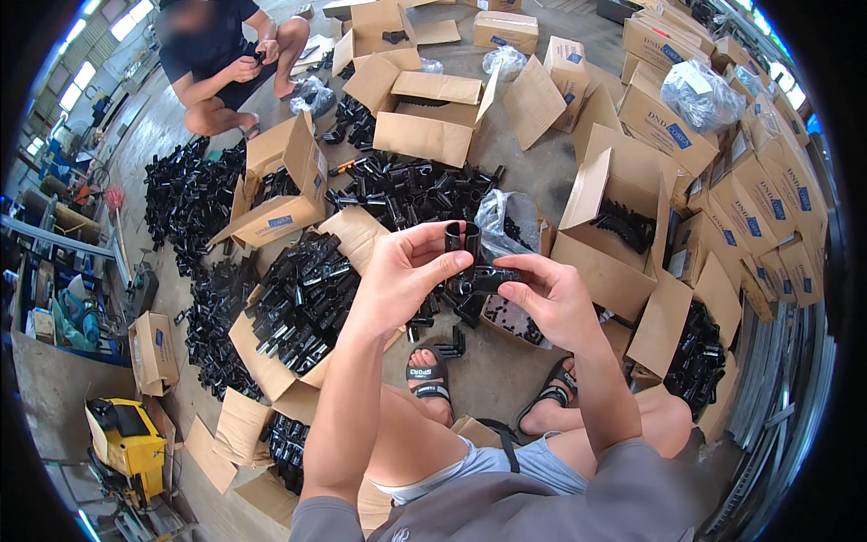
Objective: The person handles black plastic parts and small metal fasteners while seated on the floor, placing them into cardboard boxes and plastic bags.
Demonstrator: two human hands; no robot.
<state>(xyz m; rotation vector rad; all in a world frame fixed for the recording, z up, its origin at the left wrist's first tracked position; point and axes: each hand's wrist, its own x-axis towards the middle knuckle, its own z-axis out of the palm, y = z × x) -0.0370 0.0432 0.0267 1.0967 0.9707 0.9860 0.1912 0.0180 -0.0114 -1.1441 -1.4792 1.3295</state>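
Note:
In front of me my left hand [414, 269] is closed on a black tubular fitting [463, 238], its open round end pointing up between thumb and fingers. My right hand [551, 296] pinches a second black fitting [492, 278] with thumb and index finger. The two parts meet or overlap; whether they are joined I cannot tell. Under my hands stands a small open box [513, 321] of little dark pieces, with a clear plastic bag [506, 221] at its back. Left of it, an open carton [293, 397] holds a heap of black tubular parts [302, 303].
Loose black parts [194, 203] cover the floor at the left. Open cartons [610, 257] stand to the right and ahead, with stacked closed boxes [759, 203] beyond. Another person [226, 68] squats at the far left, handling a small black part. A yellow machine [131, 447] stands lower left.

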